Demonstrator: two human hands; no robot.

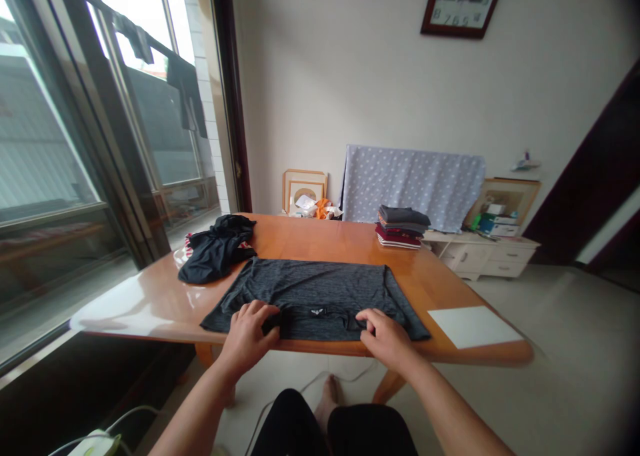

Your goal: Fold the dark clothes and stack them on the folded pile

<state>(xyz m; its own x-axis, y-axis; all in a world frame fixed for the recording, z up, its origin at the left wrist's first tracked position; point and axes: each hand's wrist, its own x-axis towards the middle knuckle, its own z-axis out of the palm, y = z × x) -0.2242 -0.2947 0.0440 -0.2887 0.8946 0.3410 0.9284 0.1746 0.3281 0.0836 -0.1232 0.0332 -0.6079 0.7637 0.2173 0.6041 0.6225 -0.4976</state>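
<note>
A dark grey heathered T-shirt (320, 286) lies spread over the near edge of the wooden table, its neckline and a small pale logo facing me. My left hand (251, 329) is at the shirt's near left part, thumb and fingers curled about a bit of dark cloth. On the other side of the neckline, my right hand (384, 334) pinches the fabric between thumb and bent fingers. Both wrists come in over the table's front edge.
The wooden table (300, 233) carries a crumpled black garment (213, 249) at left, a stack of folded clothes (401, 228) at the back right, and a white sheet (474, 327) at right. Beyond stand a white cabinet (500, 259) and a dotted cloth (410, 183).
</note>
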